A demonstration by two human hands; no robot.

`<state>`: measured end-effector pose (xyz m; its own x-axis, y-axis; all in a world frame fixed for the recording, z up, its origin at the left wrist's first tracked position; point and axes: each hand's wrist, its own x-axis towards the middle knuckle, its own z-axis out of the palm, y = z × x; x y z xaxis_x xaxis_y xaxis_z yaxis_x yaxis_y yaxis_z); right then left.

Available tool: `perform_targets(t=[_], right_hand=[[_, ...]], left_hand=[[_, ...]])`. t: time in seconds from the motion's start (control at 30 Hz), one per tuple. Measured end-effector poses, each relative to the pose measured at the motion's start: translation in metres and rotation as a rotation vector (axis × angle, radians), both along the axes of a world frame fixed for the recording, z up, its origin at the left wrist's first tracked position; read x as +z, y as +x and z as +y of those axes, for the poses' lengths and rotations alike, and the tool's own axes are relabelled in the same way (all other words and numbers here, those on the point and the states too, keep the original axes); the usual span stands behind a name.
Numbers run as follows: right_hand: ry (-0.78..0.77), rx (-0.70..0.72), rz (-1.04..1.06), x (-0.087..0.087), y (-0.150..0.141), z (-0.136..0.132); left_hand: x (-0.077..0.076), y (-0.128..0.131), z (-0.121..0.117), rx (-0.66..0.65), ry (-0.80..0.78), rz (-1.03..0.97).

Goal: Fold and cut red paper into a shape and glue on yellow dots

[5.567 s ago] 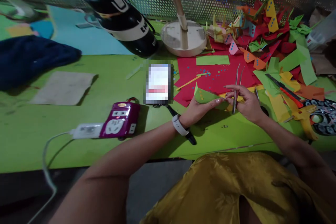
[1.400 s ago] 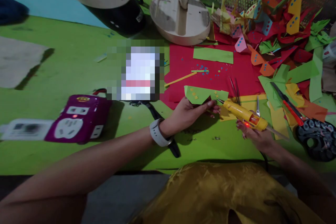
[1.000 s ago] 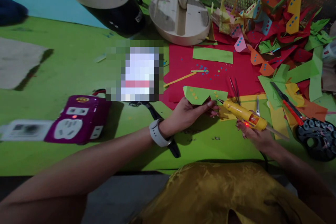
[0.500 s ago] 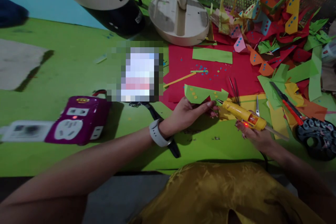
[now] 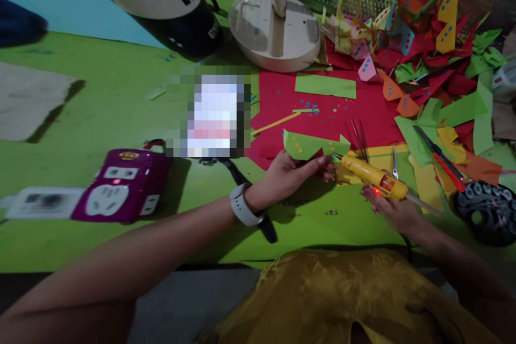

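Note:
My left hand [image 5: 292,174] pinches a green paper cutout [image 5: 304,144] shaped like a butterfly, with small yellow squares stuck on both halves. In my right hand [image 5: 387,205] is a yellow hot glue gun [image 5: 365,173] with a red light glowing on it and a glue stick out of its rear. The gun's metal nozzle points left, at the cutout's right half; whether it touches the paper I cannot tell. Tweezers [image 5: 360,140] lie just behind the gun on red paper [image 5: 371,113]. Small blue bits [image 5: 310,106] are scattered on that paper.
Cut paper butterflies [image 5: 407,43] pile up at the back right. A red-handled cutter [image 5: 447,166] and a round black case [image 5: 484,212] lie at right. A lamp base [image 5: 274,32], dark bottle [image 5: 177,11], blurred-out phone [image 5: 215,115] and purple power adapter [image 5: 123,185] stand leftward.
Hardly anything differs: the view has shifted very slightly. Both hands keep the same grip, and the nozzle stays by the cutout's right half.

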<state>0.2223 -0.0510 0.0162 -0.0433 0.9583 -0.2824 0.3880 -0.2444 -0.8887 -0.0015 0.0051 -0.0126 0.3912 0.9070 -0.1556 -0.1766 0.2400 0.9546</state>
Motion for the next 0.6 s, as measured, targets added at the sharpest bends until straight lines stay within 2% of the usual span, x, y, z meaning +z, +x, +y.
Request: perform_targets(t=[0.27, 0.6], right_hand=[[0.03, 0.046, -0.037, 0.003, 0.0007, -0.0001], [0.08, 0.069, -0.099, 0.0002, 0.0009, 0.0006]], left_hand=[[0.0001, -0.0012, -0.0003, -0.013, 0.012, 0.086], [0.0005, -0.0016, -0.0006, -0.017, -0.009, 0.046]])
